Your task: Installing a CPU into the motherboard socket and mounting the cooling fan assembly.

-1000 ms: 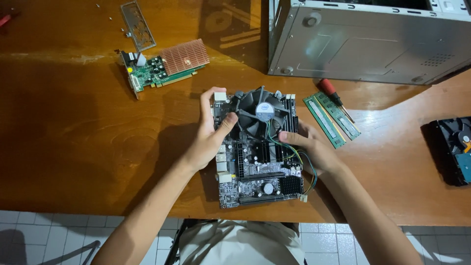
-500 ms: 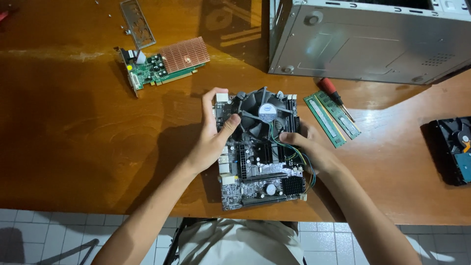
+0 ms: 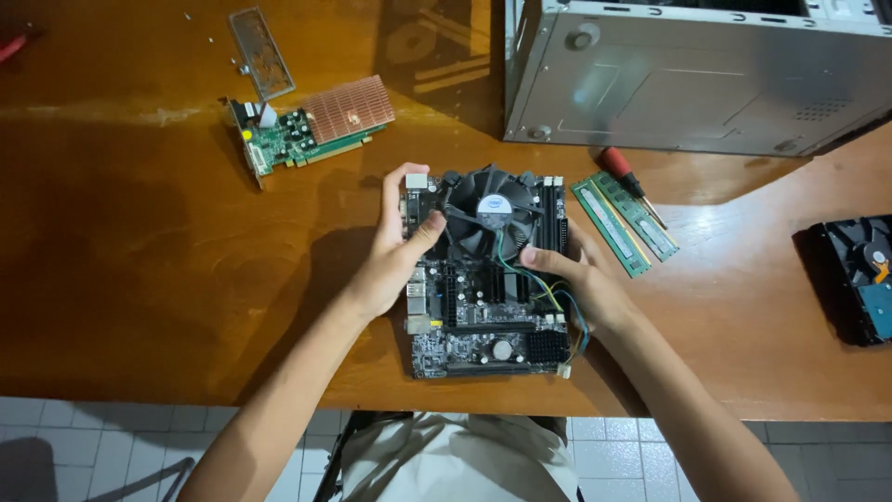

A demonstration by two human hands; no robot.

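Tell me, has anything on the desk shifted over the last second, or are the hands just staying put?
Almost nothing changed. The left hand stays on the left edge of the circuit board, thumb at the fan, and the right hand stays at its right side by the fan's wires. Nothing was picked up or let go. The green card, memory sticks, screwdriver and computer case lie as before.

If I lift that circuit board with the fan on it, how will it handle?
The circuit board looks stiff, so it probably won't flop. The fan at its far end likely makes that end heavier. Its exposed parts and loose wires seem fragile; edges look safest.
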